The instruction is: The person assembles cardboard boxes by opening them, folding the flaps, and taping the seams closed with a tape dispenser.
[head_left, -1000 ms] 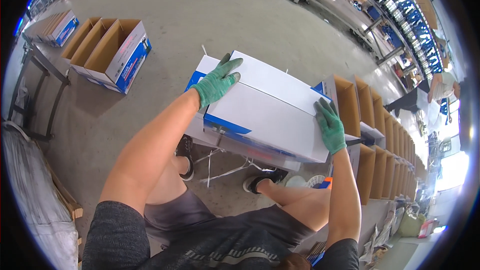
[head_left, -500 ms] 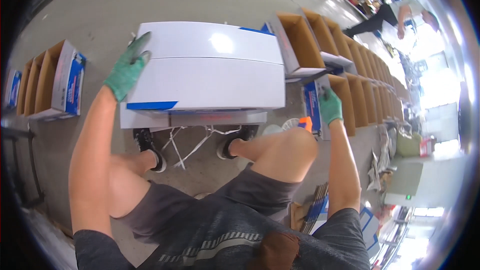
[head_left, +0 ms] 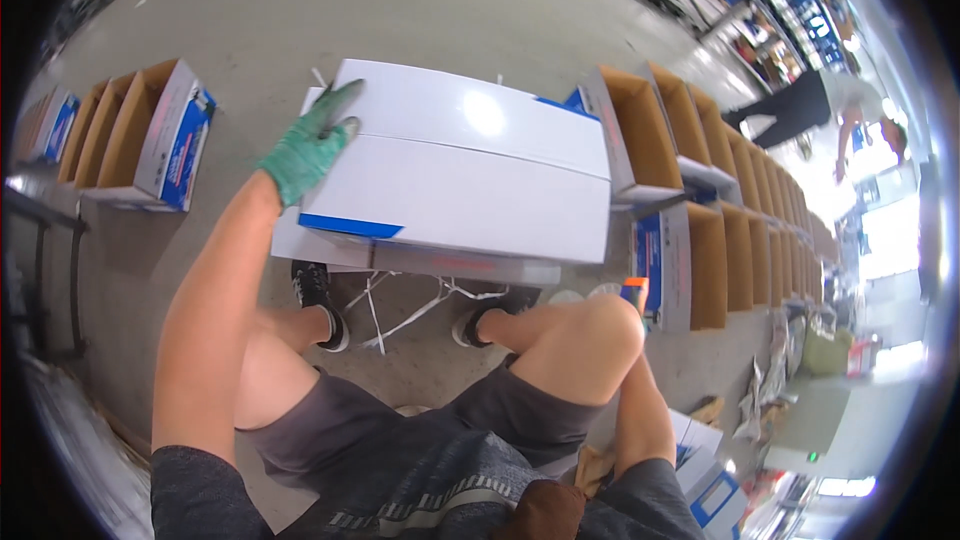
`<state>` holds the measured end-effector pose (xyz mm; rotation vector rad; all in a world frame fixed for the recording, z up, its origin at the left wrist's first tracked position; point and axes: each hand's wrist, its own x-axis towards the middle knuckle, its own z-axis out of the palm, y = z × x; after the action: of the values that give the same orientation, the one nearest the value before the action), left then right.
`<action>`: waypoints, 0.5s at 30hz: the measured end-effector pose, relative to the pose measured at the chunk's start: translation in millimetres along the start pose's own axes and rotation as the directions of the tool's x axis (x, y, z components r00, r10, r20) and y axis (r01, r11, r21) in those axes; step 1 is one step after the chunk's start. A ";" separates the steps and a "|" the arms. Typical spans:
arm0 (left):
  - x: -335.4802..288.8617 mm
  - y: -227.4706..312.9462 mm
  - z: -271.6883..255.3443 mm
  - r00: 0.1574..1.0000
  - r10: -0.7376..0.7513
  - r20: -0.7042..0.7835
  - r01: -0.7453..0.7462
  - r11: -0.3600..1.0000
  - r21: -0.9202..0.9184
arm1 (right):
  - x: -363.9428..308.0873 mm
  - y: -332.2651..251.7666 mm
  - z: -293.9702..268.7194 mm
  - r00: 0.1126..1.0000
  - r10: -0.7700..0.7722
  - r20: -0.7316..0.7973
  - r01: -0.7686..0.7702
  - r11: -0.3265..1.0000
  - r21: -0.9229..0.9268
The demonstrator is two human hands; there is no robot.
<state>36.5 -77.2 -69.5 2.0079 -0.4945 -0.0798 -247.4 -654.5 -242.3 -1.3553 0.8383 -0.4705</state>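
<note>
In front of my legs lies a closed white carton (head_left: 470, 180) with blue corners and a seam along its top. My left hand (head_left: 310, 148), in a green glove, rests on its left end with thumb and fingers apart. Another white carton surface (head_left: 440, 262) shows beneath it, with white strapping (head_left: 400, 325) dangling below. My right forearm (head_left: 645, 420) reaches down beside my right knee, which hides that hand. An orange and blue tool (head_left: 633, 290) shows just above the knee; I cannot tell whether my right hand touches it.
Rows of open brown-lined cartons (head_left: 708, 265) run along the right, and several more (head_left: 140, 140) stand at the left. A dark metal frame (head_left: 45, 220) is at the left edge. A person (head_left: 800, 105) bends over at the far right.
My right hand has left the open cartons on the right and dropped behind my knee. My left hand stays on the white carton. The whole view has shifted.
</note>
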 end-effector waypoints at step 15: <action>-0.4 4.3 -3.9 0.993 -0.113 0.018 0.114 0.992 -0.053 | -89.3 -289.8 347.1 0.331 -0.057 0.942 0.657 0.730 -0.187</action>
<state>35.8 -75.5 -63.9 1.9833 -0.3833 -0.1769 6.0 -415.5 59.4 -2.0609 -0.3717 0.2600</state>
